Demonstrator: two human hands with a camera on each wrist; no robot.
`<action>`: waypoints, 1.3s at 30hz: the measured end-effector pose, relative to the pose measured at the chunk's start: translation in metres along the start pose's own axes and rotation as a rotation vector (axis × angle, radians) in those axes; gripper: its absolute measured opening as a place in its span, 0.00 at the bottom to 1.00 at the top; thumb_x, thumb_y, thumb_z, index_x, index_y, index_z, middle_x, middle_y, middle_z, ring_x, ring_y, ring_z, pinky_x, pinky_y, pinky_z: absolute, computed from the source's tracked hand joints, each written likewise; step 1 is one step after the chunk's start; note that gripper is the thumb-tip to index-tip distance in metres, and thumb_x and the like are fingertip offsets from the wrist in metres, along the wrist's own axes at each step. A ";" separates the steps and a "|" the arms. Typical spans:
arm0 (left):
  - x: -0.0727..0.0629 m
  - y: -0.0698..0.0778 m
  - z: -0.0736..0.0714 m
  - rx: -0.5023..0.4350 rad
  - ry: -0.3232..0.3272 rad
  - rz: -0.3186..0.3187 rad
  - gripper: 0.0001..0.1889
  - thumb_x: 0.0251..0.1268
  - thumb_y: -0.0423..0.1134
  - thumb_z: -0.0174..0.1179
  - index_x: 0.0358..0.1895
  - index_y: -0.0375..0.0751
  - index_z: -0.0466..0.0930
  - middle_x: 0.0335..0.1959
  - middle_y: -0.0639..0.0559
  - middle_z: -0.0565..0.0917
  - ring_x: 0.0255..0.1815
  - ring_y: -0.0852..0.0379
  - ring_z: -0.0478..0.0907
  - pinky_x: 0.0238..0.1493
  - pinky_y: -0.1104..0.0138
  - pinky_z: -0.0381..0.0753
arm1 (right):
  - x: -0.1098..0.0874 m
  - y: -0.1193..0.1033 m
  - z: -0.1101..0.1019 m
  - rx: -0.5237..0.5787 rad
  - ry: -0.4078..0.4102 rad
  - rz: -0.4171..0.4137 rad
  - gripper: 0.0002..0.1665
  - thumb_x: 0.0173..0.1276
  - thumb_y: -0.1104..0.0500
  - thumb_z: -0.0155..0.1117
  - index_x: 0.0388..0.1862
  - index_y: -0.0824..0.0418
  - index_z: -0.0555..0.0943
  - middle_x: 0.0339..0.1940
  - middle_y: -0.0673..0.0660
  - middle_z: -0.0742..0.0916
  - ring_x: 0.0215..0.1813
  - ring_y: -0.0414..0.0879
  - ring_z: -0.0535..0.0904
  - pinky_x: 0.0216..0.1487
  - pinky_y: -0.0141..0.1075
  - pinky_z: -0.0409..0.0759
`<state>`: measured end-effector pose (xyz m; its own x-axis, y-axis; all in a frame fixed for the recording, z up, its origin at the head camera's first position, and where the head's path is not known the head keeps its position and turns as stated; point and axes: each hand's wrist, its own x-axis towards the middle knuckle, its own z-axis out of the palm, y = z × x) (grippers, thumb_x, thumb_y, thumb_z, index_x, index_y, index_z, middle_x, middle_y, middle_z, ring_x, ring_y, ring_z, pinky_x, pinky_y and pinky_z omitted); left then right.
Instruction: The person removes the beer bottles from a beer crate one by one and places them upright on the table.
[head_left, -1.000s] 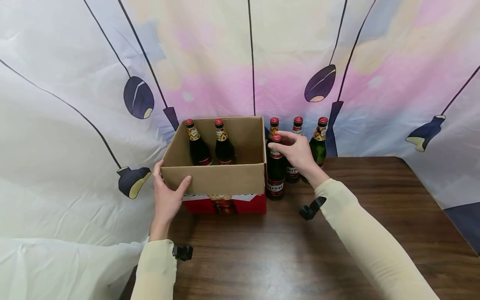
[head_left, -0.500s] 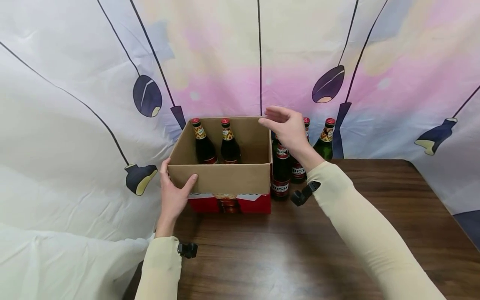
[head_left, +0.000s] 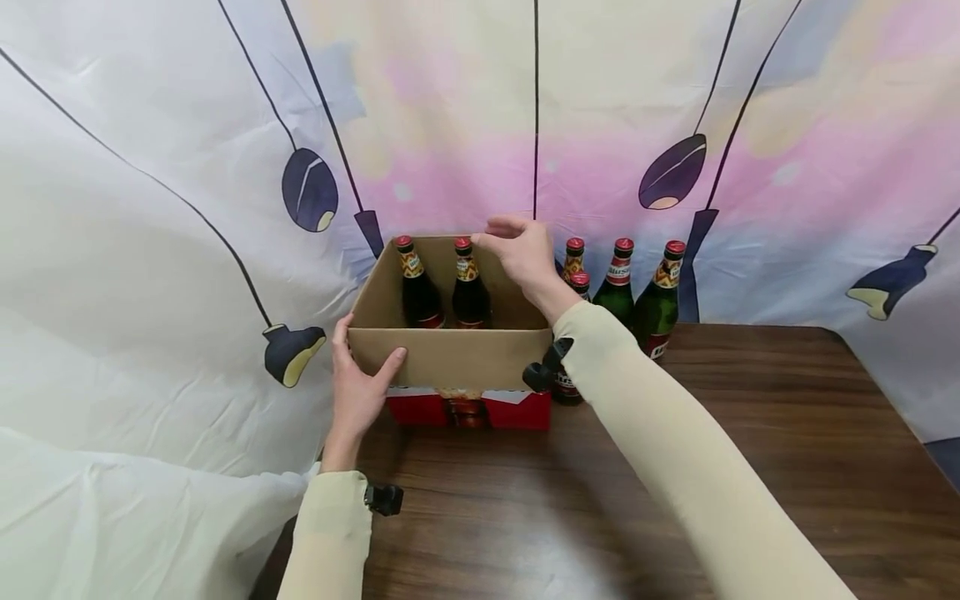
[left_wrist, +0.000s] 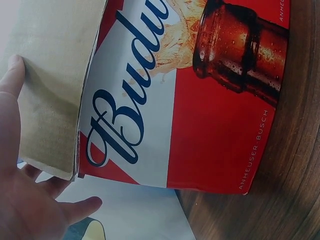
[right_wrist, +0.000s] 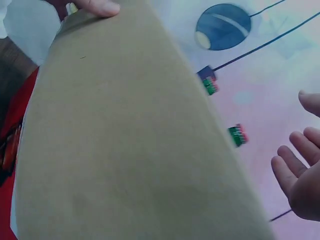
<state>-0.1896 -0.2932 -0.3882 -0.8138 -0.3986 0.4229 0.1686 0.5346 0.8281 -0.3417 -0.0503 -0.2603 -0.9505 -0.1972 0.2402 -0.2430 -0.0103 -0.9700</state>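
Left hand (head_left: 356, 404): fingers grip Budweiser carton (head_left: 450, 358) near table's (head_left: 465, 508) left edge. Right hand (head_left: 525, 254): fingers parted, empty; contact could tip adjacent beer bottle (head_left: 470, 292).

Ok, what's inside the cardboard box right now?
Two red-capped bottles show inside the cardboard box. Its front flap hides their bases and the box floor, and the right hand blocks part of the right rear interior, so more can't be ruled out.
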 end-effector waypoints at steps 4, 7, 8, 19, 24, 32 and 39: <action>0.000 0.000 0.000 -0.007 0.000 -0.008 0.50 0.67 0.44 0.74 0.84 0.58 0.48 0.81 0.43 0.59 0.77 0.42 0.60 0.76 0.42 0.60 | 0.007 0.007 0.015 -0.029 0.006 0.051 0.28 0.69 0.57 0.77 0.66 0.62 0.84 0.63 0.60 0.88 0.68 0.52 0.83 0.69 0.43 0.79; 0.000 0.000 0.000 -0.006 -0.005 -0.012 0.51 0.66 0.45 0.74 0.84 0.58 0.49 0.81 0.42 0.59 0.78 0.42 0.60 0.76 0.43 0.61 | 0.011 0.015 0.022 -0.067 0.004 0.087 0.28 0.69 0.57 0.77 0.66 0.63 0.84 0.63 0.60 0.88 0.67 0.53 0.82 0.70 0.44 0.79; -0.001 0.001 -0.001 -0.004 -0.004 -0.012 0.51 0.66 0.45 0.74 0.84 0.57 0.49 0.81 0.42 0.59 0.78 0.42 0.60 0.76 0.43 0.61 | 0.012 0.017 0.025 -0.078 -0.002 0.097 0.28 0.69 0.57 0.77 0.66 0.63 0.83 0.63 0.60 0.88 0.67 0.53 0.82 0.70 0.44 0.79; -0.002 0.004 0.000 -0.004 -0.015 -0.005 0.50 0.66 0.43 0.74 0.84 0.57 0.48 0.80 0.41 0.59 0.77 0.41 0.60 0.75 0.41 0.61 | 0.029 0.027 0.023 -0.161 -0.086 0.206 0.32 0.69 0.58 0.76 0.71 0.60 0.81 0.71 0.58 0.84 0.72 0.54 0.78 0.71 0.47 0.78; -0.001 0.006 0.000 -0.013 -0.004 0.005 0.50 0.65 0.42 0.74 0.84 0.56 0.49 0.81 0.41 0.59 0.78 0.41 0.59 0.75 0.41 0.59 | 0.034 0.027 0.023 -0.101 -0.272 0.280 0.40 0.72 0.61 0.73 0.80 0.58 0.70 0.79 0.59 0.76 0.78 0.55 0.73 0.74 0.53 0.75; 0.000 0.006 -0.001 0.003 -0.001 0.019 0.50 0.65 0.43 0.74 0.84 0.54 0.49 0.81 0.41 0.59 0.78 0.41 0.59 0.75 0.40 0.59 | 0.033 0.028 0.028 -0.159 -0.380 0.246 0.43 0.70 0.65 0.73 0.81 0.59 0.65 0.78 0.62 0.75 0.76 0.58 0.73 0.73 0.58 0.74; -0.002 0.002 0.001 0.011 0.003 0.006 0.51 0.65 0.43 0.75 0.84 0.54 0.49 0.81 0.40 0.59 0.77 0.41 0.60 0.75 0.41 0.60 | 0.031 0.037 0.033 -0.303 -0.415 0.163 0.39 0.68 0.67 0.74 0.77 0.60 0.74 0.69 0.64 0.84 0.56 0.50 0.79 0.45 0.35 0.76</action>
<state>-0.1885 -0.2910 -0.3879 -0.8109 -0.3976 0.4293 0.1673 0.5455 0.8213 -0.3736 -0.0893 -0.2904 -0.8389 -0.5443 -0.0076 -0.2017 0.3238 -0.9244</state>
